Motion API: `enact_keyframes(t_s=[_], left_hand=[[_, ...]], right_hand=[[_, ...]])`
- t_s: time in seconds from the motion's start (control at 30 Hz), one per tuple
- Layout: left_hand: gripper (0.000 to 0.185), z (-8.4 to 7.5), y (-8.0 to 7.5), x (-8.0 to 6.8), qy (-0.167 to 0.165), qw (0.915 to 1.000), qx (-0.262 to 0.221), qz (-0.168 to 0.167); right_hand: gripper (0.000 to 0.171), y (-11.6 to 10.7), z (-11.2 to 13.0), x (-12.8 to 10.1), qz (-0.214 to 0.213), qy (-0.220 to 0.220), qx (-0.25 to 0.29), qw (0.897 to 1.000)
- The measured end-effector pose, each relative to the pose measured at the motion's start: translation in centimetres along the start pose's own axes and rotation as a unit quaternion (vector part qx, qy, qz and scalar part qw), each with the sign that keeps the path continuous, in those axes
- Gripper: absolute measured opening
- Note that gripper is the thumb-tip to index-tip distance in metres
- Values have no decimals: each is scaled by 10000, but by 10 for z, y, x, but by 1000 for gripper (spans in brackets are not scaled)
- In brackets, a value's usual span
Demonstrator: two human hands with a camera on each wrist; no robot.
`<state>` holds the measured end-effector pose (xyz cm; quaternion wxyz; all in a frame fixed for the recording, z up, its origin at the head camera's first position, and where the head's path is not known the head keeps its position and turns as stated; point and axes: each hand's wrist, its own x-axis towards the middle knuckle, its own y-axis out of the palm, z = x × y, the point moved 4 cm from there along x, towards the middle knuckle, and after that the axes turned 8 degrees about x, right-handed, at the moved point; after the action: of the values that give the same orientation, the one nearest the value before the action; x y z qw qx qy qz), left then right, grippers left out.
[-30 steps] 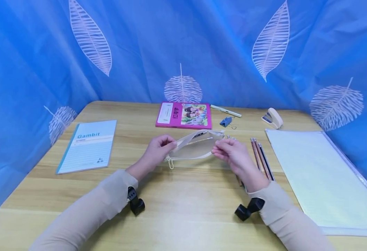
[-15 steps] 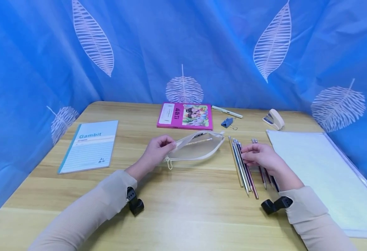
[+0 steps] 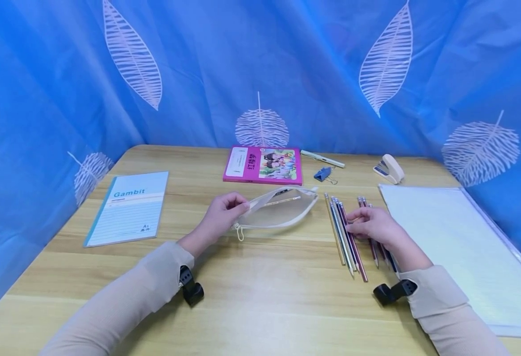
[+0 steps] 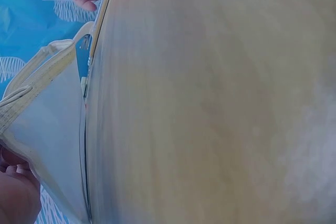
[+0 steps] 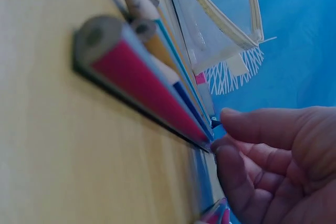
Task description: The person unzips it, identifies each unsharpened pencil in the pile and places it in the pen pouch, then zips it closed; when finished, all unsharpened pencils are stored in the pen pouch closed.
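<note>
My left hand pinches the left end of a cream mesh pencil pouch that lies on the wooden table with its zip mouth open and a pencil inside. In the left wrist view the pouch fills the left side, with my left hand below it. To the right lie several pencils side by side. My right hand rests on them, thumb and forefinger pinching one pencil. The right wrist view shows the pencils close up, with my fingertips at their far end.
A light blue Gambit notebook lies at the left. A pink book, a white pen, a blue binder clip and a beige stapler sit at the back. A translucent folder covers the right side. A blue curtain surrounds the table.
My right hand has left the pouch's mouth and moved right onto the row of pencils, then settled there. My left hand keeps its hold on the pouch.
</note>
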<state>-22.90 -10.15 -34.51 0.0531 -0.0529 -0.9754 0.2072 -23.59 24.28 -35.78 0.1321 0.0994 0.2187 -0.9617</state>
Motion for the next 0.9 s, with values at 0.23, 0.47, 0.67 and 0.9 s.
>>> enact_keyframes(t_s=[0.23,0.47,0.67,0.9], left_hand=[[11,2,1,0,-33,10000,-23,27],[12,2,2,0,-88,10000,-9,33],[11,2,2,-2,-106,9999,-5,51],[12,1,3,-1,-105,9999,31,25]], right_hand=[[38,0,-6,2,84,235,-271,9993],[46,-2,-2,4,306,501,-709,9958],[60,1,3,8,241,361,-2193,9747],[60,-4,3,13,-58,409,-2052,9779]])
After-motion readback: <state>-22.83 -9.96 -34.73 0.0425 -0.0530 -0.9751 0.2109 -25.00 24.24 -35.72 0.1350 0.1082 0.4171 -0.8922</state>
